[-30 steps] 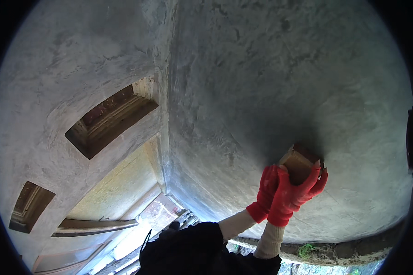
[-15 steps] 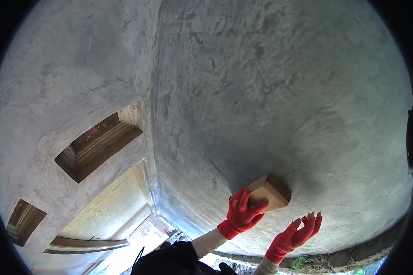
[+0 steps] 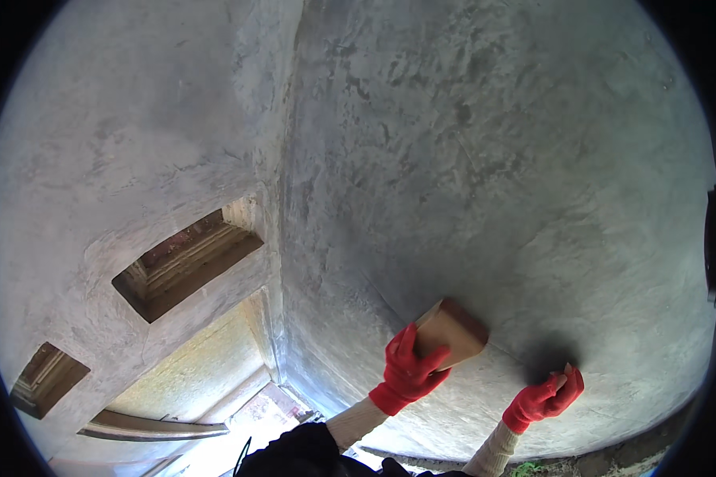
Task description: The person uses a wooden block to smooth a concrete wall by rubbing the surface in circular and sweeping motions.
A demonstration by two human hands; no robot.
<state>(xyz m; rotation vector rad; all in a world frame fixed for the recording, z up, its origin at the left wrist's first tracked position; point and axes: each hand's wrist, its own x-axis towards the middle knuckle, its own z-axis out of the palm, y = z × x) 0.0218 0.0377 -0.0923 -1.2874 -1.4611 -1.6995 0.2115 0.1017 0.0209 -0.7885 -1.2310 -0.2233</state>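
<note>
Between the left fingers [image 3: 406, 342] and thumb [image 3: 437, 359] sits a brown block [image 3: 453, 334].

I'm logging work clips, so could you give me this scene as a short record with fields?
Left hand: gripping the block
Right hand: apart from the block, fingers curled; whether it holds anything or touches the wall is unclear
Gloves: red, on both hands
Block: brown, rectangular, tilted in view
Wall: gray, patchy, behind both hands
Left side: another gray wall with two openings, larger and smaller
</note>
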